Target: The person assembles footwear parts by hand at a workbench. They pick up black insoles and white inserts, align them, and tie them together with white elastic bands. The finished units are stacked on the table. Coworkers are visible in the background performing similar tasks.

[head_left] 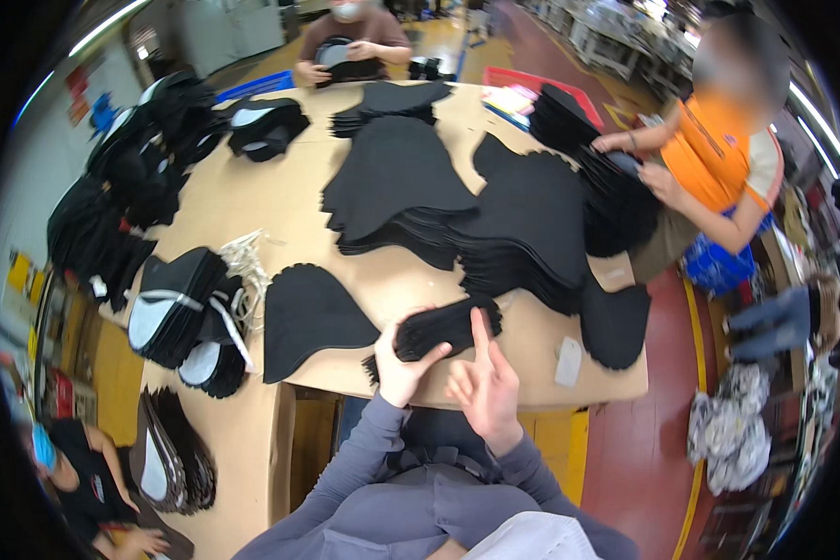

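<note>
Gripping a small stack of black felt pieces (448, 327) with my left hand (399, 369), fingers clamped on its left end; it is lying at the worktop (532, 359) near edge, long axis running left-right. My right hand (483, 387) is sitting just below it, index finger extended and touching the stack, other fingers curled.

One view only, head cam, worn high on the person, looking steeply down and fwd over the table (252, 439). Own forearms come in from the lower edge, left hand (399, 366) and right hand (483, 385) sit close under the lens, just below centre. Fisheye: table edges bow, dark rim all round. Far end of the table lands near the top, a seated person (353, 37) facing back at the cam; another person (719, 159) at upper right. Floor shows at right.
</note>
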